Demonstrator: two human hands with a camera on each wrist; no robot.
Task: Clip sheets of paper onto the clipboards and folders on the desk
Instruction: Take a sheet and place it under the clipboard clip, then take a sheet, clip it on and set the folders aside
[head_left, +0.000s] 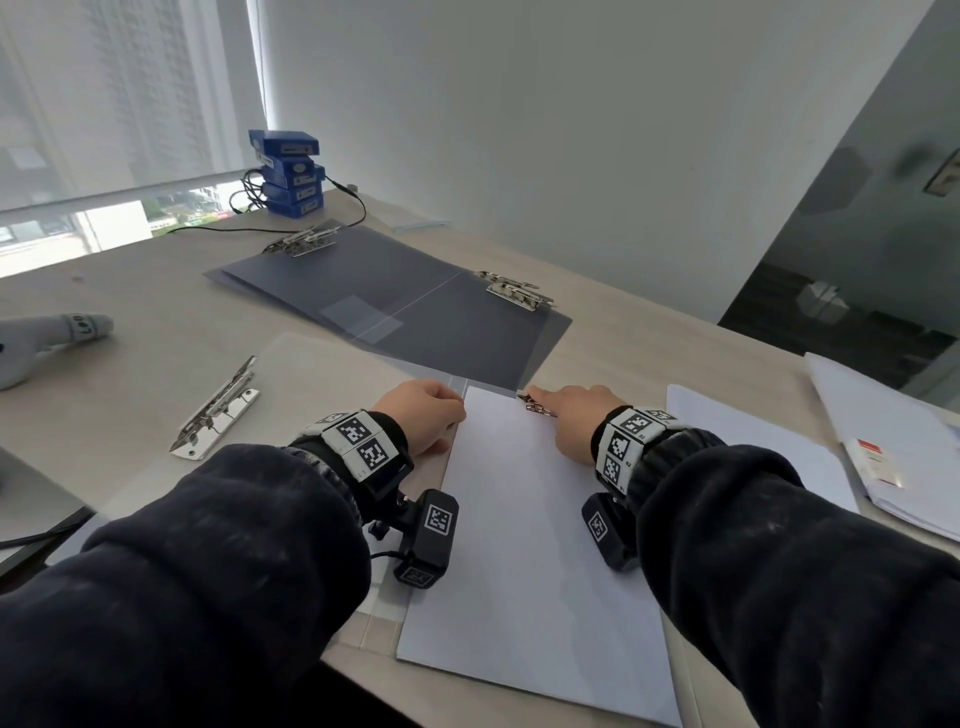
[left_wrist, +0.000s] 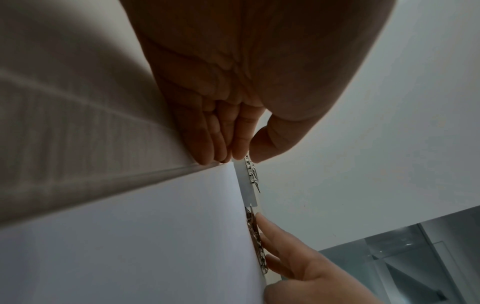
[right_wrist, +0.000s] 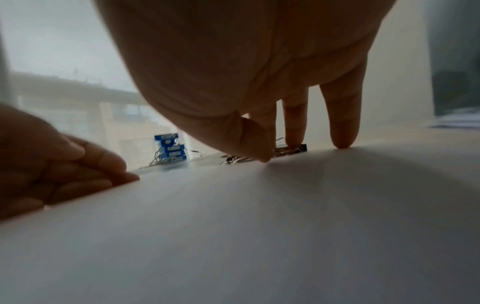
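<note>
A white sheet of paper lies on the right half of a clear open folder near the desk's front edge. My left hand holds the sheet's top-left corner, fingertips and thumb pinched at the corner. My right hand is at the sheet's top right, with thumb and forefinger pinching the metal clip there. Another finger presses on the paper. The clip runs along the sheet's top edge. A second clip on the folder's left half holds nothing.
A dark open folder with two metal clips lies behind. Blue boxes with cables are stacked at the back by the window. Loose paper stacks lie at the right, and a grey object at the left.
</note>
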